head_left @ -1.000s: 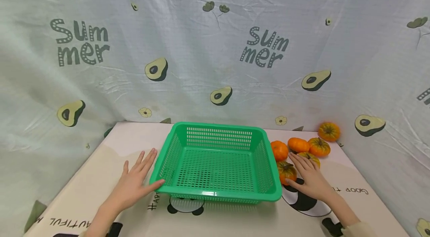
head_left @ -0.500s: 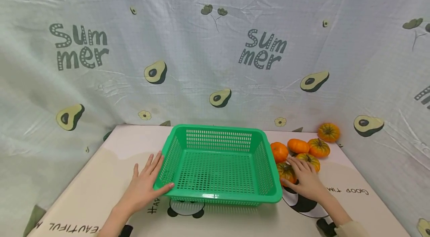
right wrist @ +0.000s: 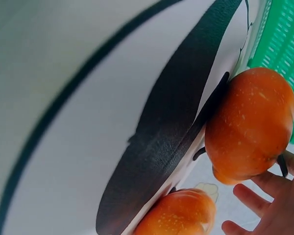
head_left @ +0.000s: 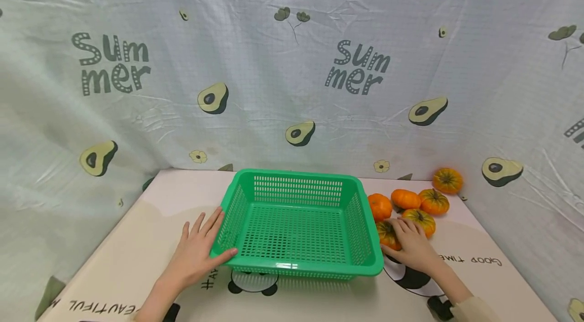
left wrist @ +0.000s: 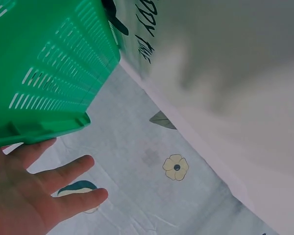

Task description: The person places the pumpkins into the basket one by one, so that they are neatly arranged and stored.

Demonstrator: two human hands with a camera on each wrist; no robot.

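Note:
A green plastic basket (head_left: 292,266) with slotted walls stands in the middle of the table. My left hand (head_left: 191,253) touches its left side near the front corner, thumb at the rim and fingers spread fairly straight. On the right, my right hand (head_left: 412,246) reaches over a small orange-green pumpkin (head_left: 387,235) beside the basket. In the right wrist view that pumpkin (right wrist: 252,122) sits between thumb and fingers; the fingers are spread, with one at its side. The thumb, mostly out of frame, appears slightly apart from it.
Several other small pumpkins lie close by: one against the basket (head_left: 379,206), one near my right fingertips (head_left: 421,221), and one in the far right corner (head_left: 447,180). A printed cloth (head_left: 255,149) hangs behind and at both sides of the table (head_left: 182,195).
My left hand has moved right, up against the basket. The right hand has shifted slightly left and forward over the pumpkin beside the basket. Basket and pumpkins stay in place.

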